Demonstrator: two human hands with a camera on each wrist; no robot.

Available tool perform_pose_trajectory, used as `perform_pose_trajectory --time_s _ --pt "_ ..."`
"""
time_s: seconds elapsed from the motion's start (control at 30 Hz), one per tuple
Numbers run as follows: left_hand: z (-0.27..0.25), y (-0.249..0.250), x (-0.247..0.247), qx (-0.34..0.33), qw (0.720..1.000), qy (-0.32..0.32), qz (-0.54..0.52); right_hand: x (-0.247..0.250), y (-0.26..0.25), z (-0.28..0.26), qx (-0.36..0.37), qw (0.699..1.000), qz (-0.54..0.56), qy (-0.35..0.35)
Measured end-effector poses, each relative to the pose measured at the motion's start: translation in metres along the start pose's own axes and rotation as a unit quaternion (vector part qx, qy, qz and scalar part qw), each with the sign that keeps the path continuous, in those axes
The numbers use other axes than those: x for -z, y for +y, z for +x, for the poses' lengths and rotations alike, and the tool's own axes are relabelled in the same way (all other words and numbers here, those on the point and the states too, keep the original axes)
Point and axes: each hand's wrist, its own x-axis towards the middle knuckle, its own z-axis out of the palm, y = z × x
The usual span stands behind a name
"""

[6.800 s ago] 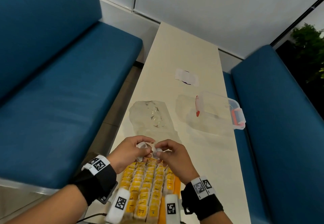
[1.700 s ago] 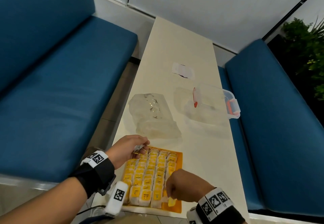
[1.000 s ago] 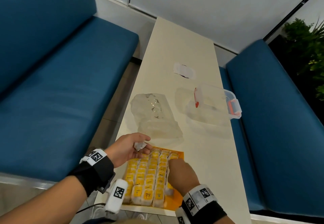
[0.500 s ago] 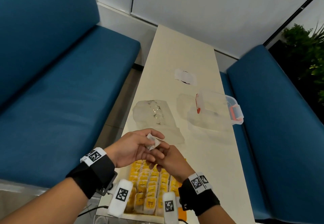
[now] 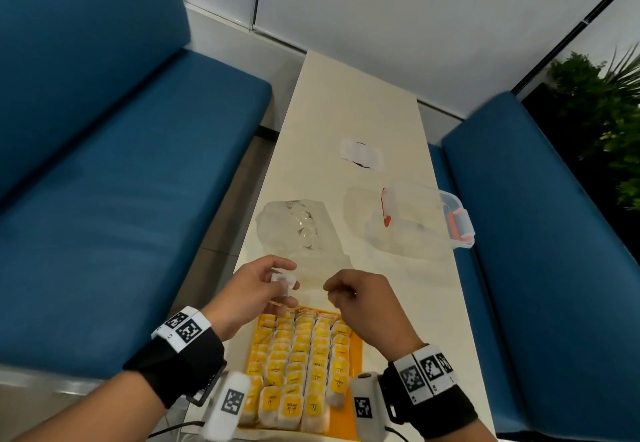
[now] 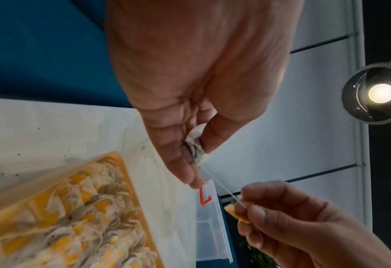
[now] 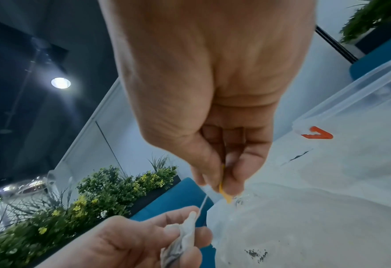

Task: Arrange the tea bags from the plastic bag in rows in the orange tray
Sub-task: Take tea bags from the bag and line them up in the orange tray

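My left hand (image 5: 258, 289) pinches a white tea bag (image 5: 284, 282) between thumb and fingers, seen close in the left wrist view as the tea bag (image 6: 196, 148). My right hand (image 5: 356, 298) pinches its yellow tag (image 6: 235, 213), and the white string (image 6: 222, 186) runs taut between the two hands. Both hands hover just beyond the far end of the orange tray (image 5: 355, 372), which holds several rows of yellow-tagged tea bags (image 5: 298, 365). The clear plastic bag (image 5: 298, 230) lies flat on the table beyond the hands.
A clear plastic box (image 5: 419, 223) with red clips sits at the table's right edge, its lid beside it. A white paper scrap (image 5: 362, 154) lies farther back. Blue benches (image 5: 114, 206) flank the narrow cream table (image 5: 349, 95). Plants stand at the far right.
My right hand left the tray, met the left hand at the tea bag, then drew away to the right with the tag, pulling the string out straight.
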Motion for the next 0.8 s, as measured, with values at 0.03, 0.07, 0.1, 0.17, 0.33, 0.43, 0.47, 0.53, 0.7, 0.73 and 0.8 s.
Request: perform_pose_trajectory --time_s 0.03,0.07,0.1,0.17,0.33,0.43,0.47,0.53,0.7,0.73,0.8 --pt "0.001 -0.002 -0.001 -0.003 1.0 0.007 -0.002 -0.001 -0.002 -0.001 0.014 1.0 -0.011 0.008" --pt "0.003 -0.004 -0.001 -0.004 1.0 0.014 -0.006 -0.002 -0.004 -0.001 0.029 0.999 -0.023 0.015" --pt "0.004 -0.006 -0.002 -0.005 1.0 0.022 -0.013 -0.003 -0.005 -0.002 0.039 0.999 -0.031 0.02" --pt "0.006 -0.009 -0.003 -0.004 0.999 0.035 -0.024 -0.003 -0.006 -0.002 0.042 0.998 -0.033 0.035" --pt "0.008 -0.013 -0.003 -0.002 0.998 0.062 -0.023 -0.002 -0.008 -0.002 0.03 0.997 -0.015 0.063" --pt "0.009 -0.015 -0.002 -0.006 0.998 0.066 -0.023 -0.004 -0.007 -0.003 0.014 0.998 -0.007 0.059" --pt "0.009 -0.015 -0.001 -0.001 0.997 0.056 -0.05 -0.004 -0.005 -0.002 -0.001 0.999 -0.003 0.054" --pt "0.009 -0.015 0.003 0.023 0.99 0.012 -0.14 -0.002 0.001 0.001 -0.031 0.998 0.006 0.051" --pt "0.008 -0.011 0.007 0.045 0.973 -0.08 -0.212 0.011 0.011 0.007 -0.079 0.99 0.067 0.094" --pt "0.008 -0.01 0.007 0.049 0.972 -0.084 -0.212 0.013 0.011 0.008 -0.085 0.986 0.094 0.103" --pt "0.008 -0.008 0.005 0.058 0.971 -0.088 -0.215 0.016 0.01 0.009 -0.087 0.98 0.135 0.118"
